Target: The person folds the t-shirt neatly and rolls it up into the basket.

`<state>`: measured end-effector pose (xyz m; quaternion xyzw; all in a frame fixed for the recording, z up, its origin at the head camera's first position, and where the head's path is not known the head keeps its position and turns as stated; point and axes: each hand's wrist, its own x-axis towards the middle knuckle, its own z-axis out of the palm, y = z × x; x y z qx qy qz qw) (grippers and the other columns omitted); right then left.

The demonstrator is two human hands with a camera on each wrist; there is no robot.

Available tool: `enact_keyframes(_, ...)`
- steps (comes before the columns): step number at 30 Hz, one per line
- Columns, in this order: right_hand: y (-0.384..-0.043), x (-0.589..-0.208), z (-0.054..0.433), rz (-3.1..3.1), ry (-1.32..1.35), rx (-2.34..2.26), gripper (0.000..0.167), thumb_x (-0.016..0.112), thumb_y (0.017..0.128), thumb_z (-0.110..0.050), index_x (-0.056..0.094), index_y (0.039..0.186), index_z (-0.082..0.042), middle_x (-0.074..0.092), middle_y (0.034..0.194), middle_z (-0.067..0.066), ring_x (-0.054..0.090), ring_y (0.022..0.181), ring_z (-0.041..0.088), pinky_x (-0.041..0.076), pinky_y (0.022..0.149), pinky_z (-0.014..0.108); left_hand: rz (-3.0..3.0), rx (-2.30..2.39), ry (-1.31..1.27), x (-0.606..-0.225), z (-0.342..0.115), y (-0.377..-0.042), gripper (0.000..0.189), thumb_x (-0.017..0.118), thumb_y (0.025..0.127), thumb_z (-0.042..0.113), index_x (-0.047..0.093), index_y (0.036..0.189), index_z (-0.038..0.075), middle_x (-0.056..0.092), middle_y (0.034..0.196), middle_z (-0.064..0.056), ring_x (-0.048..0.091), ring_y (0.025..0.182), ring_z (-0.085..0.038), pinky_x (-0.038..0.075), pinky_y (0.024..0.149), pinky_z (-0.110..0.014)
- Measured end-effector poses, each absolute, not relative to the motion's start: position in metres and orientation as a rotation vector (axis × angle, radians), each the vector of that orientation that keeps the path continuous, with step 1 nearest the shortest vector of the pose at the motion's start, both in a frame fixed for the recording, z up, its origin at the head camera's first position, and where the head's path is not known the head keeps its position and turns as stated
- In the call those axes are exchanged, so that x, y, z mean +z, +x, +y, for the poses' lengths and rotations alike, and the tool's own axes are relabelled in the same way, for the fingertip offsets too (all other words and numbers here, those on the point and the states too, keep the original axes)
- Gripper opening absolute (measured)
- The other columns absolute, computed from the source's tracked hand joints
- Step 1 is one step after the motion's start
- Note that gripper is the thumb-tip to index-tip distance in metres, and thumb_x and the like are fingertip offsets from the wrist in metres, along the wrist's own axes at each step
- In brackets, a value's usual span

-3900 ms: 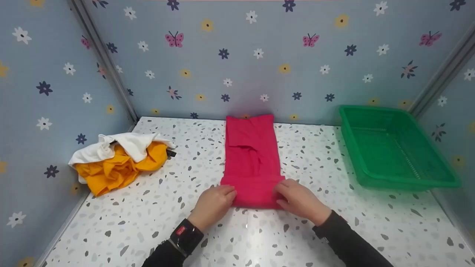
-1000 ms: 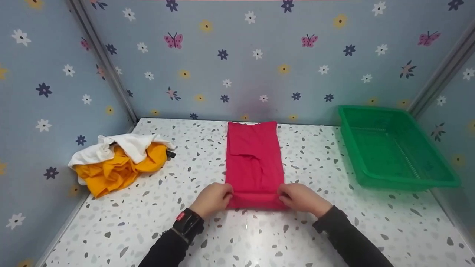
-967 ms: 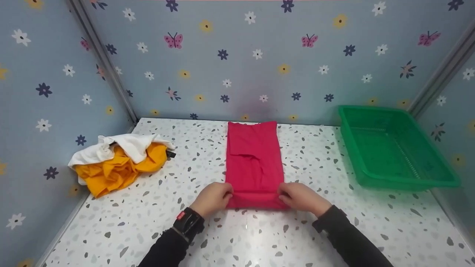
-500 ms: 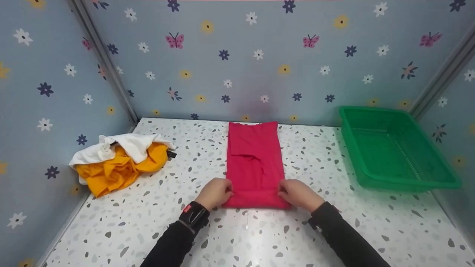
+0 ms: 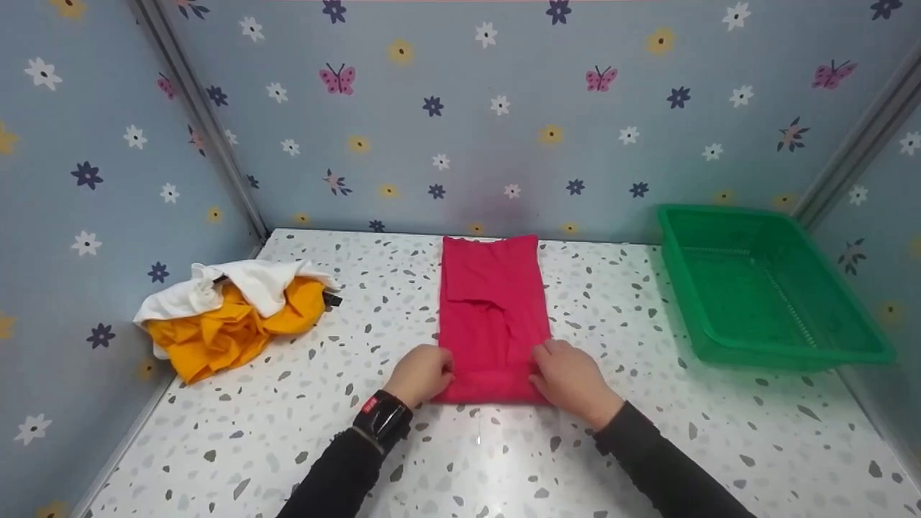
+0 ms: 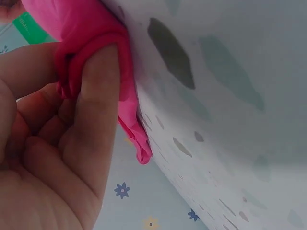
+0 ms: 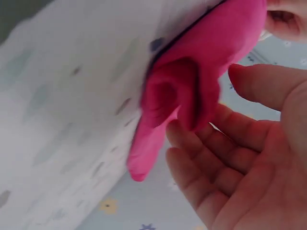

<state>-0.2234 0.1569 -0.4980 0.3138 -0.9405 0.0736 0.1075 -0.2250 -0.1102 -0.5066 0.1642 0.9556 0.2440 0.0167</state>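
A folded pink garment (image 5: 493, 302) lies lengthwise on the speckled table, its near end rolled into a flat band. At the band's left end my left hand (image 5: 419, 375) pinches the cloth. In the left wrist view, one digit sits inside the roll (image 6: 98, 40) and another presses from outside. My right hand (image 5: 573, 378) is at the band's right end. The right wrist view shows its fingers (image 7: 206, 163) loosely bent beside the roll's open end (image 7: 165, 93), the thumb held away from them.
A white and orange heap of cloth (image 5: 237, 313) lies at the left against the wall. At the right stands a green plastic basket (image 5: 791, 352). Flower-patterned walls (image 5: 460, 86) enclose the speckled table (image 5: 345, 288) at the back and both sides.
The garment has come slightly nearer since the earliest frame, its near end unrolled and rolled again. Over the last half second my right hand has loosened and shifted inward; the left stays at its end.
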Motion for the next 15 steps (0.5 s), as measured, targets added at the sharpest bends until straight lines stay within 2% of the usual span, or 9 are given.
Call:
enact_keyframes(3,-0.214,-0.498,0.149,-2.673,1.064,0.101,0.051,0.081,0.082,-0.023,0.062,0.124,0.001,0.063,0.122,0.015,0.060,0.112,0.030,0.053,0.091,0.040,2.977,0.754,0.510,-0.506,-0.109,-0.225,0.013,0.072,0.082,0.004,0.067,0.072,0.010,0.058,0.067,0.003,0.054,0.066,-0.015,0.048,0.064,-0.033)
enact_keyframes(6,-0.204,-0.499,0.141,-2.650,1.186,-0.022,0.065,0.077,0.086,-0.027,0.053,0.140,-0.001,0.051,0.144,0.016,0.047,0.133,0.032,0.043,0.105,0.042,2.992,0.750,0.521,-0.505,-0.110,-0.224,0.015,0.072,0.082,0.004,0.066,0.070,0.011,0.057,0.065,0.003,0.053,0.063,-0.015,0.048,0.062,-0.033)
enact_keyframes(15,-0.194,-0.510,0.136,-2.810,1.233,-0.225,0.071,0.064,0.094,-0.038,0.039,0.149,-0.001,0.037,0.155,0.017,0.034,0.142,0.034,0.034,0.112,0.043,2.989,0.771,0.510,-0.507,-0.110,-0.225,0.015,0.072,0.082,0.005,0.066,0.070,0.012,0.057,0.066,0.004,0.053,0.064,-0.015,0.048,0.063,-0.032)
